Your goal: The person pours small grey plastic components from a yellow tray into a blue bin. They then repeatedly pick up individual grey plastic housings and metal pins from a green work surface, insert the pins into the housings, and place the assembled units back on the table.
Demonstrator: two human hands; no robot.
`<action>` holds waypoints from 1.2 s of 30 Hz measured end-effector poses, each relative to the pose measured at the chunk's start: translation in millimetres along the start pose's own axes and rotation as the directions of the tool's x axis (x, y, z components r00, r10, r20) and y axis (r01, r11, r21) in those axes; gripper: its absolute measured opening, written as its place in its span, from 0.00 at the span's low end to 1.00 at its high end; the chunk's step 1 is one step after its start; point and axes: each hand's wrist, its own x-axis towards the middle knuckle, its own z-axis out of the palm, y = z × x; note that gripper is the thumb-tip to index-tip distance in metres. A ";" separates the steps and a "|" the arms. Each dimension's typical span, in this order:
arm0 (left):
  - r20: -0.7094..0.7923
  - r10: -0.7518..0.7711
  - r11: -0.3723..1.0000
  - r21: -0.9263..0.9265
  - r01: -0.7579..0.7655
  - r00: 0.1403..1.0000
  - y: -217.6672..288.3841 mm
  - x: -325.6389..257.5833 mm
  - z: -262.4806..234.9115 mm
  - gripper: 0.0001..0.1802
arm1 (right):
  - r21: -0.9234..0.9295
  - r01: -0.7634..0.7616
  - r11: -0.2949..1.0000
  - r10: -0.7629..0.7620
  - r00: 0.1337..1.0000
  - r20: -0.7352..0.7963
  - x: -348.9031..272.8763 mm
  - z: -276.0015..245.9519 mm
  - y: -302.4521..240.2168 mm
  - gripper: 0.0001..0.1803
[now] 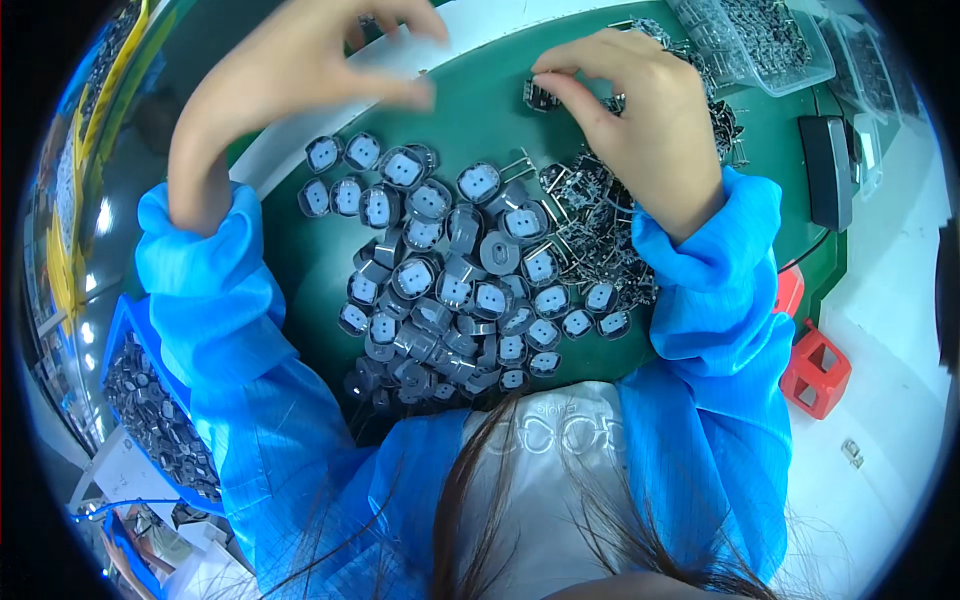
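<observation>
My left hand (300, 62) hovers over the far left edge of the green work surface, smeared by motion. Its thumb and fingers are apart, with nothing visible between them. Farther right, my right hand (650, 115) pinches a small dark part with metal bits (540, 96) between thumb and forefinger. Below the hands lies a heap of grey rounded plastic housings (430, 270), several with pale blue, two-holed faces turned up. A tangle of small metal-pronged parts (600, 215) lies beside them, partly under my right wrist.
A clear plastic bin (765, 45) of metal parts stands at the far right. Near it sits a black box-shaped device (825, 172) with a cable. A red plastic holder (815, 370) is at the right. At the lower left, a blue crate (150, 340) holds many dark parts.
</observation>
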 end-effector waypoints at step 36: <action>-0.059 -0.052 0.576 -0.818 -0.018 0.997 42.1 16.8 37.1 0.29 | 0.619 -0.178 0.765 0.330 0.934 -0.139 -0.6 -6.1 -25.5 0.13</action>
